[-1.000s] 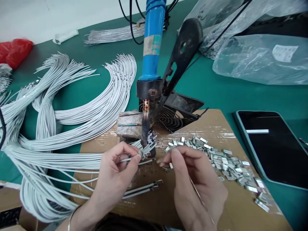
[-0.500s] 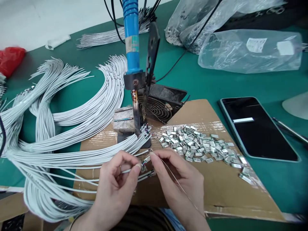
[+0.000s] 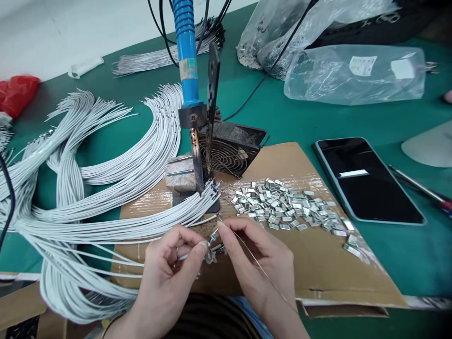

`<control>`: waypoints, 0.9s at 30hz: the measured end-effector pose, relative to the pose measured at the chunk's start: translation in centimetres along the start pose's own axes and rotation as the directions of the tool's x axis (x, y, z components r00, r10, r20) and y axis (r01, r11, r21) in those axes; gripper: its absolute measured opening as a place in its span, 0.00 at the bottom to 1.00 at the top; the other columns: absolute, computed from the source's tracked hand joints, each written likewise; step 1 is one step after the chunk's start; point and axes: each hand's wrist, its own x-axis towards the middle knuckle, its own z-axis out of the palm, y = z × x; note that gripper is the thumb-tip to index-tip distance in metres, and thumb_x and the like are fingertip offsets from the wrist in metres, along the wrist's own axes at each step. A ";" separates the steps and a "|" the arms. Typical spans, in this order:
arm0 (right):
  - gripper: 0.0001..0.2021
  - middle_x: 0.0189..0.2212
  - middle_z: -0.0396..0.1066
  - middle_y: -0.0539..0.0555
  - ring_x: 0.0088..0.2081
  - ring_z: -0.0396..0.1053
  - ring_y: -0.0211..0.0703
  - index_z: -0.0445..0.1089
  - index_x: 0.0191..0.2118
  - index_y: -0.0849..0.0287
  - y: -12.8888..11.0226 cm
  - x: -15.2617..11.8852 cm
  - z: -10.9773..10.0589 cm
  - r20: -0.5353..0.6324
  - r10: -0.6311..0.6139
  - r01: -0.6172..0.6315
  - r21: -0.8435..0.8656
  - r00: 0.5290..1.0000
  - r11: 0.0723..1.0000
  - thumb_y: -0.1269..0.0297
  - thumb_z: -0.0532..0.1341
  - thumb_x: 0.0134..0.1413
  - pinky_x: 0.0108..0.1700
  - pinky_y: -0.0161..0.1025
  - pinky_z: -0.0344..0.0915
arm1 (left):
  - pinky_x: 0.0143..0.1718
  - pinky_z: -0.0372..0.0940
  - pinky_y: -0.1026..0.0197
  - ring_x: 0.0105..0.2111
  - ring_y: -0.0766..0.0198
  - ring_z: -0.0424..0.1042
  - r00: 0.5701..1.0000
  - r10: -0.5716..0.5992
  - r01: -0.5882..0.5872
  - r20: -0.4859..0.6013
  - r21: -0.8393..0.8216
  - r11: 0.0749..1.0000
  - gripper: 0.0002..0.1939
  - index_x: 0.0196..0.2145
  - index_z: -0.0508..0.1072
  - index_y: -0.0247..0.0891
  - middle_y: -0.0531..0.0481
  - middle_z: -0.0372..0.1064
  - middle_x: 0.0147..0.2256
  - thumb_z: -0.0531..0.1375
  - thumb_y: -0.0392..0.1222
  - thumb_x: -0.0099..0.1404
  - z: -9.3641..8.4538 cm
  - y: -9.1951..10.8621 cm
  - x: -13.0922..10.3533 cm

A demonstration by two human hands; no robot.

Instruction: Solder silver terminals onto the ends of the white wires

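Left fingers (image 3: 195,259) pinch a white cable (image 3: 182,257) near its metal connector (image 3: 213,235); right fingers (image 3: 229,241) clasp thin solder wire (image 3: 262,270) alongside!

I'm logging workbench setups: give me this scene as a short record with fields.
Left grip: closed on a thin white cable
Right grip: pinching a thin silvery wire
Tool: blue-handled soldering iron, tip pointing down
Parts: pile of small silvery rectangular metal pieces on a flat brown cardboard sheet
Right side: black-screened phone, pale teal case
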 end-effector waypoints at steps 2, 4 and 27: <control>0.08 0.27 0.69 0.44 0.26 0.64 0.29 0.73 0.33 0.55 0.0 0.0 0.0 0.001 -0.003 0.003 -0.004 1.000 1.000 0.69 0.65 0.67 0.30 0.26 0.63 | 0.26 0.52 0.72 0.25 0.74 0.56 1.000 -0.003 0.003 0.002 -0.007 1.000 0.18 0.35 0.73 0.32 0.53 0.64 0.26 0.64 0.52 0.75 0.0 -0.1 0.0; 0.08 0.27 0.69 0.44 0.26 0.64 0.29 0.73 0.33 0.56 -0.1 0.0 -0.1 0.000 0.000 0.000 -0.009 1.000 1.000 0.69 0.64 0.67 0.31 0.26 0.63 | 0.26 0.52 0.72 0.25 0.73 0.57 1.000 -0.003 0.003 -0.003 -0.001 1.000 0.18 0.35 0.74 0.32 0.52 0.64 0.26 0.65 0.52 0.75 -0.1 -0.2 -0.1; 0.06 0.31 0.71 0.46 0.31 0.68 0.31 0.75 0.37 0.56 0.0 -0.4 -0.2 0.006 -0.062 0.061 0.072 0.998 0.996 0.74 0.65 0.66 0.33 0.29 0.64 | 0.30 0.56 0.72 0.27 0.72 0.60 0.999 -0.031 0.032 -0.030 0.040 0.999 0.16 0.36 0.73 0.32 0.52 0.65 0.28 0.64 0.49 0.74 0.4 0.4 -0.6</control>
